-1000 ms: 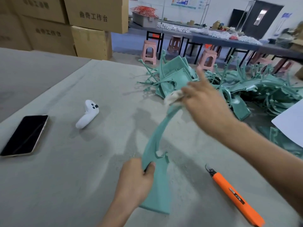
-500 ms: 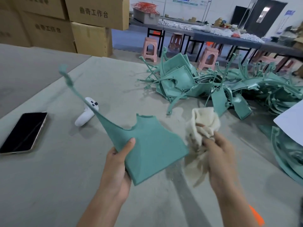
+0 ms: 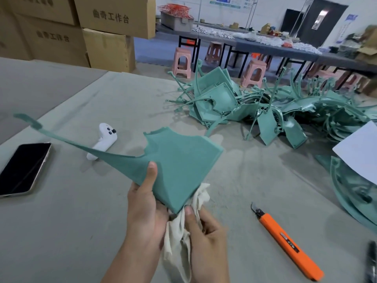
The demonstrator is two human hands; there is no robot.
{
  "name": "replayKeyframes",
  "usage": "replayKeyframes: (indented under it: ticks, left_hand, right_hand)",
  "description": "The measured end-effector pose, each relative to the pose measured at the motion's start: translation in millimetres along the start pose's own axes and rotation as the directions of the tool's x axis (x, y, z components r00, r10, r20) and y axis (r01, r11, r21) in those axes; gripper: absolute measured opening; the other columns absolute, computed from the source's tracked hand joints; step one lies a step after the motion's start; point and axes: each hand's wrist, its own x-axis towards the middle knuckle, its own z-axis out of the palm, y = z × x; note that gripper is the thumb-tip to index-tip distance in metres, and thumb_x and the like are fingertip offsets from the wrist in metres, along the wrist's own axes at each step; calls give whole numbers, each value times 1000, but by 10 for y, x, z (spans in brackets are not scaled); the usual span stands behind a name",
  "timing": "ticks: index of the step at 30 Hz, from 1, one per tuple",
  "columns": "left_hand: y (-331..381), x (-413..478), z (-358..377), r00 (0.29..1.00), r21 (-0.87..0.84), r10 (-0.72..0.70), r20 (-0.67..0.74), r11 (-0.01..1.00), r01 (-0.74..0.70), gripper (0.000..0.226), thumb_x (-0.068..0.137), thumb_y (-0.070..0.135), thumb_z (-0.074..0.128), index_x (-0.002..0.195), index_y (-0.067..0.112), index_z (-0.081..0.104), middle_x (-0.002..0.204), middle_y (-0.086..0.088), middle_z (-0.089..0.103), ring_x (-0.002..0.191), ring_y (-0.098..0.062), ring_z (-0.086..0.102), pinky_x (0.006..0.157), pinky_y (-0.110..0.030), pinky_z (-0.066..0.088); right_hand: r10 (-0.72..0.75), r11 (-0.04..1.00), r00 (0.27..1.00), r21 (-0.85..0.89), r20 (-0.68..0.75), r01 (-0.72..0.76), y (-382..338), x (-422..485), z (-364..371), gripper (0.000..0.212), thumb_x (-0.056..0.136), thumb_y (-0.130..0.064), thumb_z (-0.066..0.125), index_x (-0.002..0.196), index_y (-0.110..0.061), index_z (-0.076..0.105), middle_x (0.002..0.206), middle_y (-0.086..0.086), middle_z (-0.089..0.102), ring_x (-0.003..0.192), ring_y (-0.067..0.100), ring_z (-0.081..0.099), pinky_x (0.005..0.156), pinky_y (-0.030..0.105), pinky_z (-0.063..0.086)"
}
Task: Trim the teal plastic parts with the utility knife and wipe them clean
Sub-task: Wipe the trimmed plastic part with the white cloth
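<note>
From the head view, your left hand holds one teal part up off the table, thumb pressed on its top face and fingers curled underneath. The part's broad panel faces you and its thin curved arm sweeps out to the left. Your right hand pinches a cream cloth against the panel's lowest corner, thumb on top of the fabric; the rest of the cloth hangs down between your wrists. The orange knife lies on the table to the right, apart from both hands, blade pointing away from you. A pile of more teal parts sits further back. A phone and a white controller lie to the left.
</note>
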Motion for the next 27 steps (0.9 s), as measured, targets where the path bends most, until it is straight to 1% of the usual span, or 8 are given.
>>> replayKeyframes:
  ticks: [5, 8, 11, 14, 16, 18, 22, 27]
  left_hand:
    - [-48, -33, -92, 997, 84, -2, 71, 996, -4, 46, 83, 21, 61, 127, 7, 59, 120, -10, 68, 114, -29, 63, 97, -47, 49]
    - [-15, -140, -166, 960, 420, -198, 200, 902, 98, 35, 78, 19, 65, 111, 7, 70, 112, -12, 71, 105, -28, 68, 91, -42, 53]
    - [86, -306, -364, 847, 799, -383, 370, 596, -80, 18, 76, 31, 79, 90, 21, 79, 93, -7, 76, 85, -21, 73, 71, -33, 60]
    - [265, -357, -516, 780, 791, 203, 592, 40, -611, 34, 66, 58, 70, 90, 35, 77, 92, 14, 75, 85, -4, 69, 77, -16, 54]
    - [349, -340, -532, 533, 651, 374, 759, -440, -619, 70, 66, 66, 64, 120, 22, 68, 122, 7, 66, 118, -14, 57, 101, -24, 40]
    - [366, -287, -543, 535, 585, 303, 789, -639, -499, 101, 60, 78, 58, 135, 11, 55, 133, -1, 59, 129, -27, 45, 99, -42, 31]
    - [284, -231, -599, 587, 557, 254, 769, -716, -420, 56, 76, 60, 50, 94, 13, 75, 74, 0, 71, 80, -23, 70, 83, -40, 34]
    - [276, -276, -620, 866, 809, 85, 494, -411, -421, 53, 71, 79, 32, 95, 44, 63, 72, 15, 61, 68, -8, 56, 60, -23, 44]
  right_hand:
    - [73, 974, 995, 210, 72, -87, -191, 209, -75, 23, 80, -22, 71, 100, -11, 76, 106, 17, 74, 94, 31, 72, 76, 38, 60]
    - [-20, 991, 1000, 131, 11, 18, -335, 415, -93, 11, 90, -10, 65, 95, -16, 73, 102, 13, 76, 84, 26, 72, 62, 30, 58]
    - [-102, 994, 985, 27, -137, 107, -559, 656, -209, 11, 92, -9, 64, 94, -15, 72, 90, 4, 77, 73, 14, 71, 54, 21, 53]
    - [-180, 973, 978, -164, -109, 161, -770, 802, -380, 9, 91, -13, 66, 85, -17, 73, 82, 0, 75, 71, 15, 65, 55, 21, 50]
    - [-174, 958, 985, -233, -19, 165, -844, 806, -400, 12, 91, -15, 67, 80, -15, 73, 78, 6, 71, 68, 20, 62, 51, 28, 47]
    - [-160, 954, 985, -248, 58, 169, -858, 774, -358, 13, 92, -14, 65, 80, -10, 69, 74, 8, 68, 61, 20, 59, 44, 27, 43]
    - [-151, 937, 975, -291, 165, 194, -865, 702, -266, 26, 84, -23, 71, 88, 1, 62, 75, 21, 67, 61, 20, 62, 43, 27, 45]
    - [-144, 954, 989, -261, 24, 145, -967, 769, -203, 46, 90, -45, 66, 84, 0, 60, 69, 10, 65, 57, 13, 58, 49, 29, 48]
